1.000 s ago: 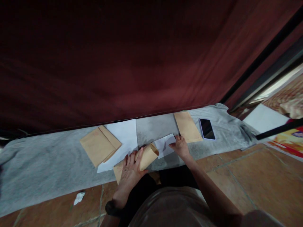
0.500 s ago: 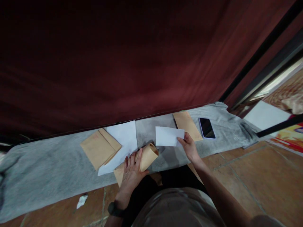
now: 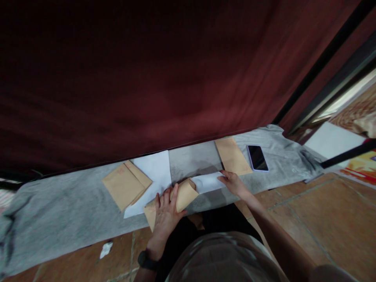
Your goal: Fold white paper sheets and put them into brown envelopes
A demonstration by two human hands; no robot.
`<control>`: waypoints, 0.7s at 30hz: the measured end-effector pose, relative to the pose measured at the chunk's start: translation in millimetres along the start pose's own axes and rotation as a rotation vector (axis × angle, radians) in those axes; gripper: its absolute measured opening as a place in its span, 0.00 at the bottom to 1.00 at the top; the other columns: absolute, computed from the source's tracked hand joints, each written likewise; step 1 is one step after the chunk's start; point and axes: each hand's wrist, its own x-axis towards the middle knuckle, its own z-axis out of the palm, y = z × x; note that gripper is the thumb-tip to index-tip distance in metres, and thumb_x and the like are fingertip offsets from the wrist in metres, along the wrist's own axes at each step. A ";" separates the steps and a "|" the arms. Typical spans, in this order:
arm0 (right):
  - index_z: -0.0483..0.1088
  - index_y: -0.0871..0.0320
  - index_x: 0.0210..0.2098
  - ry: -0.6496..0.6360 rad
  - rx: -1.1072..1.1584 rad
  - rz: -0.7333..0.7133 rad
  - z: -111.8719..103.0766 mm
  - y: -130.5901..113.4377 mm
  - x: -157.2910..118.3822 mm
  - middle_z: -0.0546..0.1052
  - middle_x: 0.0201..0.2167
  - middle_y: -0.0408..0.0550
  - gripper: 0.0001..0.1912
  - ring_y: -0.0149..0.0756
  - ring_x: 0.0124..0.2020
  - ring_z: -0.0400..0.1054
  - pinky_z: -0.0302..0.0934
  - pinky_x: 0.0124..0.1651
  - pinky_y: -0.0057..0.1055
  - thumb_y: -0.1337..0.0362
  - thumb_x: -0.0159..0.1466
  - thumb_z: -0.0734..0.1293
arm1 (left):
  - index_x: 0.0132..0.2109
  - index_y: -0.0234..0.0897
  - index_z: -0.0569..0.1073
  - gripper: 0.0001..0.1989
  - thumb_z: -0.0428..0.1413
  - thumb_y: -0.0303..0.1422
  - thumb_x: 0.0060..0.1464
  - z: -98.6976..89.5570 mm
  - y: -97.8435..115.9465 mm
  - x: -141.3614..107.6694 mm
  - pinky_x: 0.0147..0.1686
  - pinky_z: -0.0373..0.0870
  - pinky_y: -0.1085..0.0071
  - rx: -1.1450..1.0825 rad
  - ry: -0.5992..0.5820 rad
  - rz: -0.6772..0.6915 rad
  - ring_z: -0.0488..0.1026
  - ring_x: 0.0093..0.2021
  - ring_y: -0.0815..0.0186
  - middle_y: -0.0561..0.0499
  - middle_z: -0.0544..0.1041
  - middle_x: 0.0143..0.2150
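My left hand grips a brown paper envelope, thumb and fingers over it, and its mouth bulges open to the right. In my right hand is the far end of a folded white sheet of paper, pinched between thumb and fingers. The sheet's left end is at the envelope's mouth and seems to sit just inside it. Left of my left hand, several brown envelopes lie overlapping on larger white paper. Another brown envelope lies flat beyond my right hand.
A phone with a pale purple edge lies on the grey cloth to the right. A dark red curtain hangs behind the cloth-covered surface. A crumpled white scrap is on the tiled floor.
My right hand has brought the folded white paper down and tilted it, so its left end meets the envelope's mouth. My left hand stays on the envelope, whose mouth gapes wider.
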 end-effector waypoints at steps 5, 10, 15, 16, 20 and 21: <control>0.75 0.55 0.35 -0.056 -0.062 0.002 -2.4 -3.8 1.8 0.78 0.27 0.44 0.10 0.38 0.28 0.71 0.60 0.31 0.31 0.57 0.62 0.64 | 0.75 0.37 0.48 0.54 0.67 0.40 0.49 -1.9 1.0 3.8 0.66 0.53 0.40 -0.001 0.013 0.009 0.66 0.62 0.43 0.35 0.68 0.62; 0.73 0.55 0.34 -0.093 -0.028 0.033 7.2 -14.3 0.1 0.77 0.27 0.44 0.13 0.37 0.29 0.71 0.61 0.30 0.29 0.54 0.65 0.63 | 0.74 0.35 0.48 0.54 0.68 0.39 0.48 -6.8 10.4 8.6 0.68 0.49 0.38 -0.002 0.045 0.075 0.62 0.66 0.42 0.32 0.65 0.65; 0.74 0.54 0.37 -0.062 -0.052 -0.078 28.8 -31.3 -8.0 0.77 0.34 0.47 0.15 0.38 0.37 0.72 0.67 0.42 0.33 0.55 0.71 0.59 | 0.74 0.34 0.49 0.54 0.69 0.39 0.48 -11.0 22.9 16.4 0.69 0.47 0.38 -0.047 0.071 0.104 0.60 0.68 0.41 0.31 0.64 0.67; 0.74 0.54 0.37 -0.040 -0.071 -0.121 33.2 -33.5 -9.5 0.77 0.38 0.48 0.15 0.38 0.41 0.72 0.67 0.47 0.34 0.56 0.71 0.59 | 0.74 0.34 0.50 0.53 0.69 0.38 0.48 -11.8 24.8 17.9 0.69 0.47 0.39 -0.056 0.075 0.111 0.59 0.69 0.41 0.31 0.64 0.67; 0.76 0.55 0.43 0.001 -0.078 -0.229 46.9 -34.5 -12.2 0.76 0.48 0.53 0.12 0.41 0.55 0.69 0.63 0.61 0.41 0.62 0.70 0.60 | 0.74 0.33 0.50 0.54 0.70 0.36 0.48 -14.9 30.3 23.1 0.69 0.47 0.39 -0.077 0.083 0.137 0.59 0.69 0.41 0.30 0.64 0.67; 0.76 0.55 0.44 -0.003 -0.061 -0.227 49.4 -33.3 -12.1 0.76 0.49 0.53 0.12 0.41 0.55 0.69 0.63 0.61 0.41 0.63 0.70 0.60 | 0.74 0.33 0.50 0.54 0.70 0.36 0.47 -15.4 31.3 24.3 0.69 0.47 0.39 -0.078 0.082 0.142 0.59 0.69 0.41 0.30 0.64 0.67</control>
